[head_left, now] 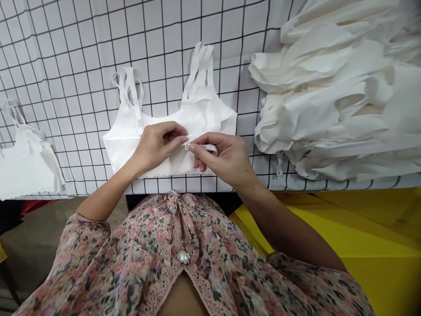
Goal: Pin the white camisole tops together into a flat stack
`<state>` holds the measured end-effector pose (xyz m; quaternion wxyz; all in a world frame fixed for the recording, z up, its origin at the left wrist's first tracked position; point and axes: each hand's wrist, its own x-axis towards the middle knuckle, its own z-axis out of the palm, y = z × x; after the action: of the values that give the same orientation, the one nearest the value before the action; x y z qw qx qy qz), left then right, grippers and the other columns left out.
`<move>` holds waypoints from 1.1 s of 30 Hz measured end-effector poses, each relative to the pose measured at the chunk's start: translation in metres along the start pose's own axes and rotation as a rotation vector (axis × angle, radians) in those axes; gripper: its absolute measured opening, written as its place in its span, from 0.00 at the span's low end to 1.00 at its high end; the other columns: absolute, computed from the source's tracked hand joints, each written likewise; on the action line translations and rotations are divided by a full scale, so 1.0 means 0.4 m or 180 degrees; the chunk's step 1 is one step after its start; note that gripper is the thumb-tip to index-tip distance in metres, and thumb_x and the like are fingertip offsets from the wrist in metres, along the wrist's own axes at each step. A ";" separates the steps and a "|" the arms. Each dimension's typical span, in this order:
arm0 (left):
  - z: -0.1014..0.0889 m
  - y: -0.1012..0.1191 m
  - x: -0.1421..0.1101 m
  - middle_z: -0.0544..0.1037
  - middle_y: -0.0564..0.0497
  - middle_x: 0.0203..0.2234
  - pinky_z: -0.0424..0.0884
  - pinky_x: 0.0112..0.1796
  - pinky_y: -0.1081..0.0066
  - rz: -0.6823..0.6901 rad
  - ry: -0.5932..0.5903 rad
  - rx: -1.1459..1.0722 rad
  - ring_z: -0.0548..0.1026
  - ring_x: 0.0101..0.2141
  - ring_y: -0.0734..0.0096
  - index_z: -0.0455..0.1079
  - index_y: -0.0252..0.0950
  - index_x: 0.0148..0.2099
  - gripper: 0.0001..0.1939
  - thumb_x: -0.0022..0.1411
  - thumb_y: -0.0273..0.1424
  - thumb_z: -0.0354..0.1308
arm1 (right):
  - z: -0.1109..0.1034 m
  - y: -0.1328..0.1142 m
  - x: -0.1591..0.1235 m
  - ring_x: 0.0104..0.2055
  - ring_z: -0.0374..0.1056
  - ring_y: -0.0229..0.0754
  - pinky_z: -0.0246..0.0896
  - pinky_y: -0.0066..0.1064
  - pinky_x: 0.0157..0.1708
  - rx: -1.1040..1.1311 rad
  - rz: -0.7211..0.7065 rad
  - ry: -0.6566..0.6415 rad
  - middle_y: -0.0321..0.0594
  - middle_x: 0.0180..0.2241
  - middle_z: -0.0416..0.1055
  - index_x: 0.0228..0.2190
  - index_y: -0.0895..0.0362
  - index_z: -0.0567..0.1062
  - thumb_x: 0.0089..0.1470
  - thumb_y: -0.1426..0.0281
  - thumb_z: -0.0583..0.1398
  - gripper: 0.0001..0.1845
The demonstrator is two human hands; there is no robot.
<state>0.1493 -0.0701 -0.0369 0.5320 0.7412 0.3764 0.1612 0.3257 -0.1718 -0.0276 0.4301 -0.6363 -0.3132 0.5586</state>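
A white bra [200, 116] lies spread on the grid-patterned cloth in front of me, its shoulder straps [199, 72] pointing away. My left hand [159, 142] is closed over the middle of the bra, thumb and forefinger pinching white material. Close beside it on the right, my right hand [225, 153] pinches a narrow white strap [212, 148] that loops through its fingers. Between the two sets of fingertips shows a small white hook [187, 145]. Whether the hook is joined to anything is too small to make out.
A large heap of white garments [335, 101] covers the right side of the table. Another white bra [28, 162] lies at the left edge. The grid cloth [151, 26] drapes over the table's near edge, with something yellow [371, 228] below on the right.
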 end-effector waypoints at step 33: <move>0.001 -0.011 0.007 0.88 0.46 0.40 0.85 0.44 0.68 -0.0263 0.0010 -0.0920 0.86 0.40 0.70 0.84 0.34 0.46 0.06 0.69 0.29 0.69 | 0.012 0.016 0.007 0.15 0.59 0.31 0.79 0.36 0.26 0.0766 0.0423 -0.0214 0.26 0.15 0.62 0.28 0.54 0.79 0.50 0.52 0.78 0.23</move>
<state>0.1495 -0.0678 -0.0416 0.6387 0.6405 0.3804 0.1928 0.3208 -0.1714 -0.0348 0.4546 -0.5805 -0.2153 0.6403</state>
